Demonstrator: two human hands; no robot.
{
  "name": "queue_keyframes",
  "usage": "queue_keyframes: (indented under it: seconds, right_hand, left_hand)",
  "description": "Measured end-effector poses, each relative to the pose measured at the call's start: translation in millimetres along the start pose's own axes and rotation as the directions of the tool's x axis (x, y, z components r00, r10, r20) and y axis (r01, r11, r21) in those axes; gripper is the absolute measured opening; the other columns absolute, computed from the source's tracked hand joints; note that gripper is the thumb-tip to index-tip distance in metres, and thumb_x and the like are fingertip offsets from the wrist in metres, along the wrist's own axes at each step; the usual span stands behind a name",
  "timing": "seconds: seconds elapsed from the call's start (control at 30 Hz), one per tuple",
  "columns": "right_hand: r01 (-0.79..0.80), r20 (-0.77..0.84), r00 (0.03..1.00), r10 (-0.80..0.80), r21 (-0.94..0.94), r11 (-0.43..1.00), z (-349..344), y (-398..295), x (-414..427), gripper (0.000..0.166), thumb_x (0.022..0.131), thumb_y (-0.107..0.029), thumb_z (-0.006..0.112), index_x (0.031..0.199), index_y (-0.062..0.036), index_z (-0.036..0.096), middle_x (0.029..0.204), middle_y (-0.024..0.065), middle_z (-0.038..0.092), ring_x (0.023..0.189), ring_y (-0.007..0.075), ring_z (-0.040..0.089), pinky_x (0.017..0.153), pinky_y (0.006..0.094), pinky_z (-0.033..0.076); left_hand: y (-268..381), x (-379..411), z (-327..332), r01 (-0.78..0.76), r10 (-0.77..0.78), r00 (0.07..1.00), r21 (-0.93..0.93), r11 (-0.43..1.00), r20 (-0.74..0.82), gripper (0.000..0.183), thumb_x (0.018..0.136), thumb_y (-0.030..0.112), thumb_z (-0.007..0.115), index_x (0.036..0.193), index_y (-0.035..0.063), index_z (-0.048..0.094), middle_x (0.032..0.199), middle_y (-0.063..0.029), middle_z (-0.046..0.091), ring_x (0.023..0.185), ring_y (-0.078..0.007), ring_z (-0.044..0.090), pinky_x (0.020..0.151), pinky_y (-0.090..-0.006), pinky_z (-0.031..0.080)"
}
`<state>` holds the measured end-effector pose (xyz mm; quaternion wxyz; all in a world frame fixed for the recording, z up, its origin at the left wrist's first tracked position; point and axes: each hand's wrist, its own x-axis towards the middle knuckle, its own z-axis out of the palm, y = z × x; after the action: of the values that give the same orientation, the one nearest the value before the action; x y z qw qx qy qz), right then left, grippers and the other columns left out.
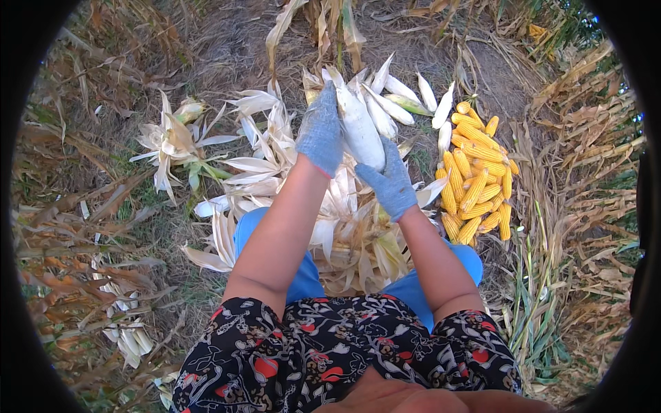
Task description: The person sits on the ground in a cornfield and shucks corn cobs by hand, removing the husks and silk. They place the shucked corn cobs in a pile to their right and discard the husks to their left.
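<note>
An ear of corn in its pale husk [360,124] is between my two hands, its narrow end pointing away from me. My left hand [321,126], in a grey knit glove, grips the upper left side of this ear. My right hand [390,180], gloved alike, touches its rounded near end with thumb and fingers spread around it. Under and between my arms lie loose dry husks [268,165]. Beyond the hands are several unhusked ears [392,108]. To the right is a heap of bare yellow corn cobs [477,175].
Dry corn stalks [583,206] border the right side, and more stand at the left [77,217]. A clump of opened husks [168,139] lies to the left. Straw-covered soil [232,46] shows beyond the husks. My knees in blue trousers flank the husk pile.
</note>
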<state>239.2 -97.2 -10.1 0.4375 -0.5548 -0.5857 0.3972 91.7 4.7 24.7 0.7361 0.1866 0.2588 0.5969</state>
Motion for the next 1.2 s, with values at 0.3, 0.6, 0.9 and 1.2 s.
queue_keyframes:
  seconds: [0.3, 0.6, 0.9, 1.2]
  right_hand:
    - [0.21, -0.158, 0.955, -0.25, -0.234, 0.949, 24, 3, -2, 0.075, 0.095, -0.026, 0.062, 0.152, 0.0033, 0.024, 0.155, 0.0259, 0.03, 0.143, 0.035, 0.032, 0.117, 0.0409, 0.028]
    - [-0.194, 0.055, 0.956, 0.287, 0.855, 0.48, 17, 6, 17, 0.043, 0.102, -0.028, 0.057, 0.137, -0.0036, 0.05, 0.132, 0.0103, 0.058, 0.12, 0.0217, 0.056, 0.106, 0.0391, 0.043]
    - [0.053, -0.071, 0.914, 0.4, 0.997, 0.056, -33, 30, 46, 0.065, 0.1, -0.05, 0.05, 0.147, -0.0063, 0.036, 0.148, 0.0187, 0.042, 0.136, 0.0379, 0.042, 0.114, 0.0565, 0.035]
    - [0.146, -0.23, 0.872, 0.433, 0.965, 0.219, -66, -12, 38, 0.064, 0.099, -0.041, 0.057, 0.148, -0.0069, 0.034, 0.149, 0.0172, 0.04, 0.135, 0.0369, 0.042, 0.111, 0.0575, 0.036]
  left_hand:
    - [-37, 1, -17, -0.047, 0.075, 0.986, 0.187, 0.981, -0.15, 0.041, 0.106, 0.033, 0.042, 0.118, -0.0018, 0.06, 0.107, -0.0133, 0.068, 0.091, -0.0244, 0.068, 0.083, -0.0362, 0.054]
    - [-45, -20, 8, 0.002, 0.001, 0.999, -0.069, 0.998, 0.045, 0.05, 0.109, 0.037, 0.027, 0.124, -0.0007, 0.055, 0.118, -0.0163, 0.064, 0.107, -0.0302, 0.063, 0.096, -0.0442, 0.051]
    - [-28, -16, -22, 0.135, -0.039, 0.974, -0.431, 0.892, 0.225, 0.05, 0.109, 0.04, 0.024, 0.111, 0.0029, 0.058, 0.101, -0.015, 0.066, 0.1, -0.0316, 0.062, 0.099, -0.0498, 0.048]
    - [22, -4, -35, -0.078, 0.069, 0.956, -0.02, 0.997, -0.284, 0.036, 0.106, 0.033, 0.036, 0.105, 0.0043, 0.058, 0.106, -0.0128, 0.063, 0.1, -0.0282, 0.059, 0.1, -0.0492, 0.045]
